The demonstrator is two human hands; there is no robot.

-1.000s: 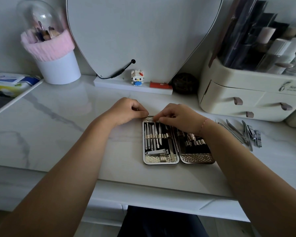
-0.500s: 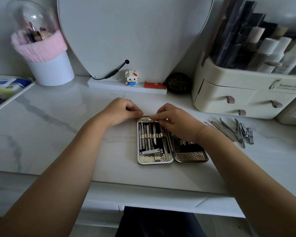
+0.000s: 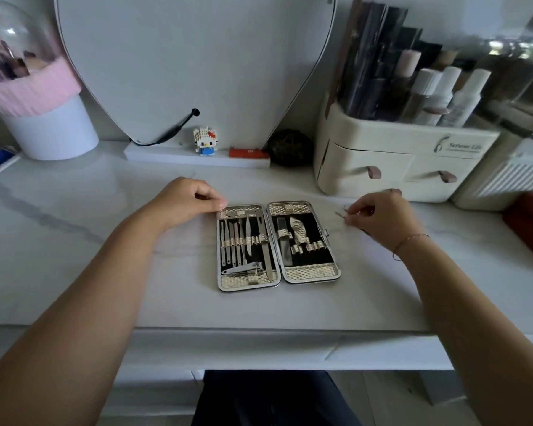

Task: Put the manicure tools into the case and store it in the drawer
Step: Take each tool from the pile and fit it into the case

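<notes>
The manicure case (image 3: pixel 308 270) lies open flat on the marble desk, gold-textured ends, black lining. Its left half holds several slim steel tools and a nail clipper (image 3: pixel 242 268) under elastic loops; the right half holds a file and one wider tool. My left hand (image 3: pixel 186 198) rests curled at the case's top left corner, fingertips touching its rim. My right hand (image 3: pixel 379 215) is to the right of the case, fingers pinched on thin loose metal tools (image 3: pixel 341 214) that mostly hide beneath it.
A cream organiser (image 3: pixel 391 167) with two small drawers and bottles on top stands at the back right. A heart-shaped mirror (image 3: pixel 194 66), a toy figure (image 3: pixel 204 141), a dark ball (image 3: pixel 290 147) and a pink-topped white cup (image 3: pixel 51 124) line the back. A red object (image 3: pixel 530 224) lies far right.
My right hand left the case's top edge and moved right to the loose tools beside it. The left hand stayed at the case's corner. The camera moved closer.
</notes>
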